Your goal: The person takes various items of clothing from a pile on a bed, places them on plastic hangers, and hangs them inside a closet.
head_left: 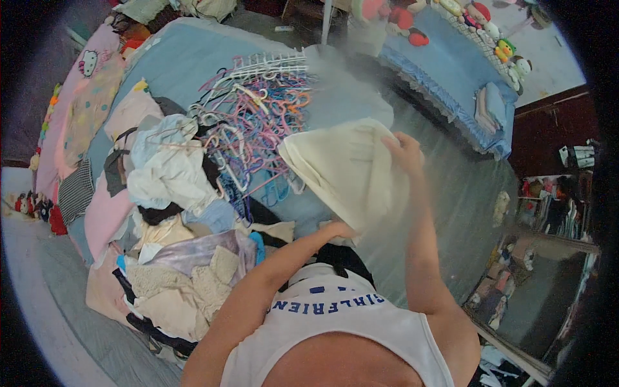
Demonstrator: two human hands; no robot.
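Note:
A cream-white piece of cloth (pixel 345 164) hangs in the air in front of me, folded into layers. Whether it is a garment or a plain sheet I cannot make out. My right hand (pixel 405 153) is closed on its upper right corner, fingers pinched over the edge. Lower down, my left hand (pixel 340 231) grips the bottom edge, its fingertips partly hidden by the fabric. Just left of the cloth lies a tangle of coloured hangers (pixel 258 116) on the blue bed sheet (pixel 193 48). Nearer on the left is a heap of loose clothes (pixel 171 174).
A second blue bed with a ruffled edge (pixel 445 77) stands at the far right, lined with plush toys (pixel 506 51). Grey floor (pixel 451 193) runs between the beds. A framed mirror (pixel 535 290) leans at the right, near a dark shelf (pixel 548 200).

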